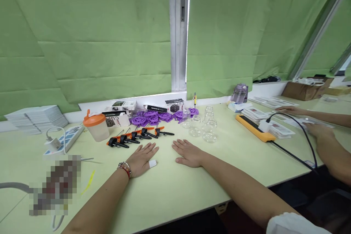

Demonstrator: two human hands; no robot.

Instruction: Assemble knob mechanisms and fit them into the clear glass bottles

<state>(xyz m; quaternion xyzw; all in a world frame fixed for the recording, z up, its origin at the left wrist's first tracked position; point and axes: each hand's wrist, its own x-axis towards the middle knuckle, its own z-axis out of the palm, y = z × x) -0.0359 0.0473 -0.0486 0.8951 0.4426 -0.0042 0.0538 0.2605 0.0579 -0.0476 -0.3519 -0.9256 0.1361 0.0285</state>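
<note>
My left hand (142,159) lies flat on the pale table, fingers spread, with white tape round the thumb and bracelets at the wrist. To its right, my right hand (189,153) also rests palm down, holding nothing. Just beyond the left fingertips is a row of black-and-orange tools (139,134) with metal shafts, their kind unclear. Several clear glass jars (209,131) stand beyond my right hand. Behind the tools, purple spoked plastic parts (152,117) lie in a pile, beside boxes (120,119) printed with "CUP" lettering.
An orange-lidded cup (96,126) and a white power strip (65,139) are at left, near stacked white sheets (37,119). On the right are an orange power strip (255,128) with a cable, a purple bottle (240,93), and another person's hands (318,129) over cards.
</note>
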